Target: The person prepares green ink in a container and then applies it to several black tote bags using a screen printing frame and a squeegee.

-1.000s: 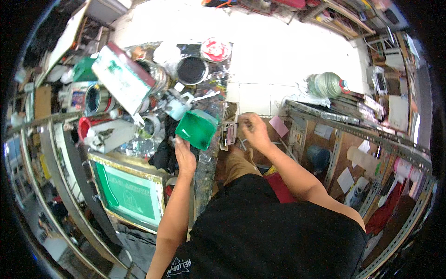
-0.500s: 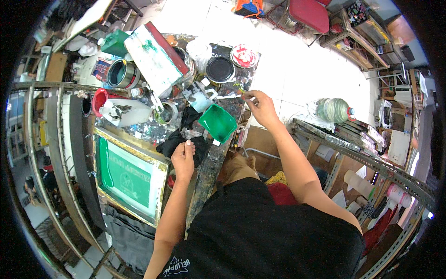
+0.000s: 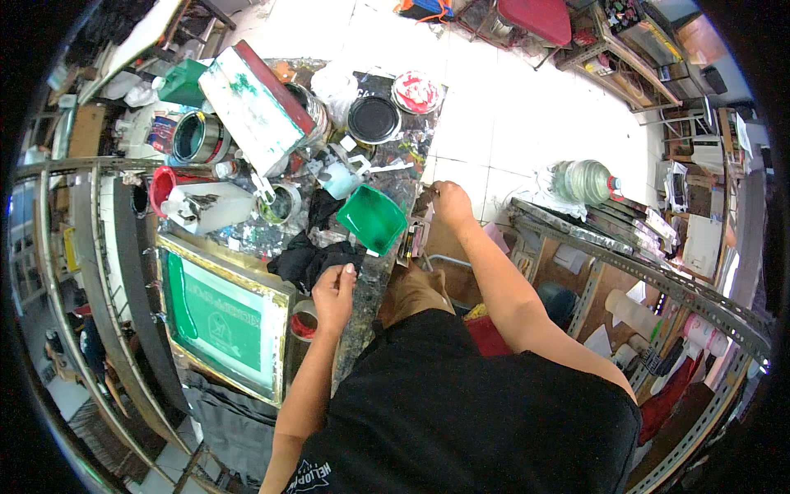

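Observation:
My left hand (image 3: 333,298) hovers over the near part of the paint-stained table (image 3: 362,317), fingers curled together, with nothing visible in them. Just beyond it lies a crumpled black cloth (image 3: 306,262). My right hand (image 3: 452,206) is at the table's right edge, thumb and fingertips pinched; whatever they may hold is too small to make out. Between the hands sits a square green tub (image 3: 372,219), its inside coated with green. To the left, a screen-printing frame (image 3: 288,342) carries a green mesh (image 3: 220,321) with a thick green ink streak along its left side.
Behind the tub stand a light-blue container (image 3: 336,179), a black round lid (image 3: 374,120) and a red-and-white lid (image 3: 416,92). A stained white box (image 3: 251,107), paint can (image 3: 200,138) and white jug (image 3: 210,206) crowd the left. A metal shelf (image 3: 625,267) runs along my right.
My right hand has come back toward me along the table's edge. My left hand has shifted slightly right and nearer to me. The view has moved a little.

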The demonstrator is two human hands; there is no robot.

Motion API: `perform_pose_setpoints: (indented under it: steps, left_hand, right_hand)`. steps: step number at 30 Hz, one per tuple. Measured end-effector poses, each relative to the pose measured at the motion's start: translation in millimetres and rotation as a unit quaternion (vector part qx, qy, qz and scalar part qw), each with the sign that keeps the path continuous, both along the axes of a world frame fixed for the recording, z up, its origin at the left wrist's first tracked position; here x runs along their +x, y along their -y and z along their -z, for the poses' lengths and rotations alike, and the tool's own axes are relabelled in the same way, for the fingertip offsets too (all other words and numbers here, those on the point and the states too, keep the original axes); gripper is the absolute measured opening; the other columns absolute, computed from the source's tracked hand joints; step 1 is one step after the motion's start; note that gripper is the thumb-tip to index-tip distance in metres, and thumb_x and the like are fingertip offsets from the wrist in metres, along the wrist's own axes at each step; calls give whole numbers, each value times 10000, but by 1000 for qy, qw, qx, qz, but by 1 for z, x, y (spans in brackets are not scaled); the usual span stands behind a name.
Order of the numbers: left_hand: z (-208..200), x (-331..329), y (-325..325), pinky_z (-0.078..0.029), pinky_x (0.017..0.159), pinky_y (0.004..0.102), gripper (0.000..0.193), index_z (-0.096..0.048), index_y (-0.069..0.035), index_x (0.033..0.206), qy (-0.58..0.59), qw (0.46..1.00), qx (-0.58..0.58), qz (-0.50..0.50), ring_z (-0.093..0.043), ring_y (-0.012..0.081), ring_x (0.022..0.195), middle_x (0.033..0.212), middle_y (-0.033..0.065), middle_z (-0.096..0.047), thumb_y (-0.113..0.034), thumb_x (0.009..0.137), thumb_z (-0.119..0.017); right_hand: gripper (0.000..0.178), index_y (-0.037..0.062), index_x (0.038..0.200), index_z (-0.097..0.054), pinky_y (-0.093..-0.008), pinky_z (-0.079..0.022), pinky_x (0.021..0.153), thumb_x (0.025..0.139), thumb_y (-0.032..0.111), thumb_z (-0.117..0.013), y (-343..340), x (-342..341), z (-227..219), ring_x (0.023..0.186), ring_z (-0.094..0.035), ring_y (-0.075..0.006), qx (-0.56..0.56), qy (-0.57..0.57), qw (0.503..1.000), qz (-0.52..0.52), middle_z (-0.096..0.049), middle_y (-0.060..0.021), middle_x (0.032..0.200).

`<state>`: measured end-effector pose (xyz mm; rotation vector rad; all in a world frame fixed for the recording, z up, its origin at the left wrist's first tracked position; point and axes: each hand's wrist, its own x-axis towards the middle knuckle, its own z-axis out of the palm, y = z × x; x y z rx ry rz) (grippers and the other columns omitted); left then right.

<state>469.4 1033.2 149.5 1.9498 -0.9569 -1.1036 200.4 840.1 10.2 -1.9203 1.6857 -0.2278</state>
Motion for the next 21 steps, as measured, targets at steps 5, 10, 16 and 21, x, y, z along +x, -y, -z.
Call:
perform_pose_setpoints:
  steps: [5, 10, 16, 21]
  left_hand:
    - [-11, -8, 5, -519, 670, 310, 289, -705, 47, 934, 1, 1000, -7, 25, -663, 158, 716, 788, 111, -701, -227, 1019, -666]
    - [-16, -7, 10, -521, 673, 318, 282, -708, 41, 939, 21, 999, -4, 34, -665, 170, 712, 792, 110, -701, -227, 1015, -667]
    - [-10, -4, 10, -532, 684, 318, 277, -709, 39, 946, 19, 1000, 0, 25, -678, 174, 725, 816, 109, -715, -226, 1014, -666]
    - [-9, -1, 11, -542, 692, 312, 273, -708, 47, 953, 17, 999, 17, 31, -690, 171, 735, 823, 115, -721, -213, 1018, -660]
  right_hand:
    - [182, 24, 993, -734, -464, -580, 882, 858, 80, -624, 3, 19, -17, 1025, -704, -375, 46, -92, 989, -106, -705, -197, 1042]
    - [218, 39, 1035, -756, -435, -574, 908, 902, 107, -597, 14, 32, 3, 1073, -704, -343, 182, -197, 931, -246, -716, -195, 1146]
    - [276, 37, 1039, -768, -428, -599, 825, 931, 160, -546, -2, 34, 16, 1014, -733, -326, 86, -195, 953, -215, -740, -163, 1144]
    - [212, 58, 975, -752, -453, -604, 773, 909, 106, -556, -11, 29, 4, 953, -744, -318, 101, -169, 971, -136, -722, -157, 1116]
